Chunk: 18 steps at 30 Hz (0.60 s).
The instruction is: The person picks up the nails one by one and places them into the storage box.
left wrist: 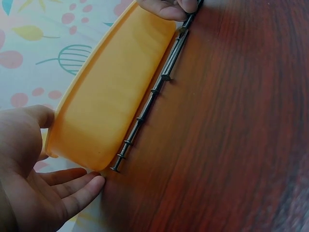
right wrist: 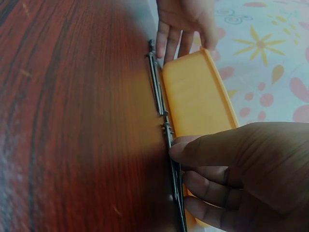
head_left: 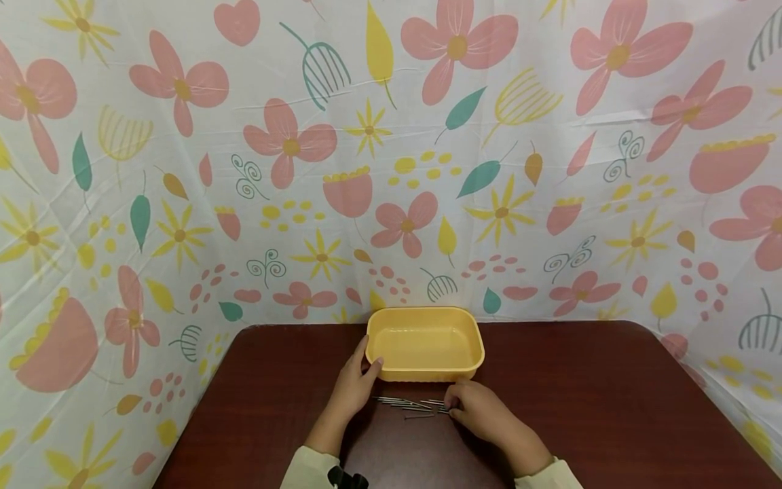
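Observation:
A yellow plastic basin (head_left: 425, 373), shallow and rectangular with an empty inside, stands upright at the table's far edge. My left hand (head_left: 356, 386) grips its left end, thumb at the rim and fingers along the outer wall, as the left wrist view shows. Several metal nails (head_left: 403, 403) lie in a loose row just in front of the basin, heads pointing different ways. At the right end of this row my right hand (head_left: 479, 411) has its fingers curled, with thumb and forefinger pinching at the nails (right wrist: 175, 179); its fingertips partly hide them.
The dark red-brown wooden table (head_left: 586, 394) has rounded far corners. Behind it and along both sides hangs a white cloth (head_left: 537, 258) printed with flowers and leaves, close to the basin's back. Pale sleeves (head_left: 308, 468) cover both forearms; a black strap sits at the left wrist.

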{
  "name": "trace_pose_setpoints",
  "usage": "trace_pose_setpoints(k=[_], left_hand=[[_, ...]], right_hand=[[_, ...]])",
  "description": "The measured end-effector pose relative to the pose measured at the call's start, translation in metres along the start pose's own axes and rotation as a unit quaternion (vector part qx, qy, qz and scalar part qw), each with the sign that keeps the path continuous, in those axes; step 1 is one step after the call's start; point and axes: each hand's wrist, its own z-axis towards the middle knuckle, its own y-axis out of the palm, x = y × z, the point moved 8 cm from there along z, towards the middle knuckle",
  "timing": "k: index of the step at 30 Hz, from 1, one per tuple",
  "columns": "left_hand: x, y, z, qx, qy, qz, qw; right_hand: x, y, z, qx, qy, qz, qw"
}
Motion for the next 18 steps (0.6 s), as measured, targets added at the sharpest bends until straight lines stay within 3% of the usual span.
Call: trace_pose_setpoints(k=[11, 18], left_hand=[[-0.001, 0.001, 0.001, -0.001, -0.005, 0.0, 1.0], [-0.001, 0.001, 0.001, -0.002, 0.0, -0.002, 1.0]], right_hand=[[-0.004, -0.005, 0.0, 0.006, -0.005, -0.004, 1.0], [-0.008, -0.014, 0.002, 0.034, -0.017, -0.008, 0.9993]])
